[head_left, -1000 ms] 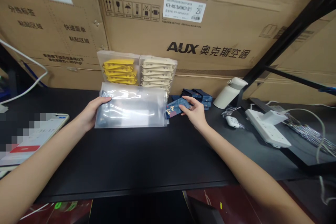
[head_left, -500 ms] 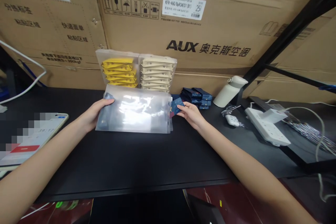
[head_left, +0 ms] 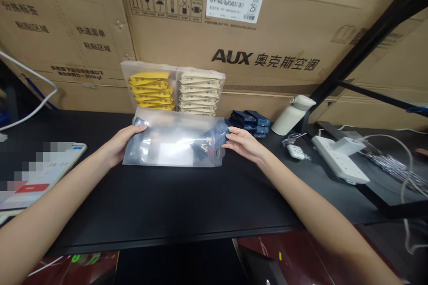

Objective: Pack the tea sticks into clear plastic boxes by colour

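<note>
Over the desk (head_left: 160,205), clasping the left end of a clear case (head_left: 160,151) with the left grip (head_left: 123,144), probably to steady it (fingers beneath mostly hidden). Pinching a dark blue packet (head_left: 219,134) by its outer end with the narrow right grip (head_left: 245,144), seemingly to leave the rest free inside the case's right end. Farther back, with more blue packets (head_left: 257,119) stacked within reach; beyond, with yellow packets (head_left: 150,91) and cream packets (head_left: 199,90) in clear holders (head_left: 126,71).

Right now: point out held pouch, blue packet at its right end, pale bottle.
Held pouch (head_left: 169,140), head view: front, middle.
Blue packet (head_left: 219,135), head view: right of lettering.
Pale bottle (head_left: 288,119), head view: body.
</note>
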Tool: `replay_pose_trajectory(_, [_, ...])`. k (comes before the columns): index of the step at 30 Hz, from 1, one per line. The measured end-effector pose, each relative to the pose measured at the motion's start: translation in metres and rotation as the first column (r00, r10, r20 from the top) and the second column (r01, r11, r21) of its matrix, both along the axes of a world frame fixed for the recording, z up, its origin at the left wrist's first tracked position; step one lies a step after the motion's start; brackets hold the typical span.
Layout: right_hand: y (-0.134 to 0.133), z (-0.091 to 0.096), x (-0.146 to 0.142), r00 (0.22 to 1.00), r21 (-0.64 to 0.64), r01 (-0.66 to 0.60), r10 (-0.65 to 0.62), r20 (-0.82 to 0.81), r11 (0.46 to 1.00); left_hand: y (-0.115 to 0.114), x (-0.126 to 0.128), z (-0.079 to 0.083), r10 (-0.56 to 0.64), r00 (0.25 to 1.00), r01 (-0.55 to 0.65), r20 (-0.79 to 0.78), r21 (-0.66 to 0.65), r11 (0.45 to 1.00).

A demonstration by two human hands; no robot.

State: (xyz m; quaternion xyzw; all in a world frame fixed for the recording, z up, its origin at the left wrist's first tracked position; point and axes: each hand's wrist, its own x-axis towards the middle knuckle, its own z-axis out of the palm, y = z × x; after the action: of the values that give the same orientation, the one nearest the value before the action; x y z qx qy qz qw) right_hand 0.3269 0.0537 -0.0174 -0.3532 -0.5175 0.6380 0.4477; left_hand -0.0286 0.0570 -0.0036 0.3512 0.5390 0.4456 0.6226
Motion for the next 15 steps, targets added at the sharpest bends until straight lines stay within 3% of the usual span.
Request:
replay_pose_trajectory(8, [-0.010, 0.009, 0.003, 0.978, 0.021, -0.187, 0.184, 0.099, 0.982, -0.013, 0.017, -0.002, -0.016, 1.000, 0.014, 0.013, 0.106, 0.994])
replay_pose_trajectory(13, [-0.006, 0.015, 0.017, 0.949, 0.112, -0.171, 0.133, 0.286, 0.979, -0.014, 0.019, -0.002, -0.018, 1.000, 0.017, 0.010, 0.114, 0.993])
replay_pose_trajectory(15, [-0.002, 0.013, 0.022, 0.933, 0.094, -0.164, 0.124, 0.338, 0.982, -0.014, 0.018, -0.003, -0.021, 1.000, 0.020, 0.006, 0.122, 0.992])
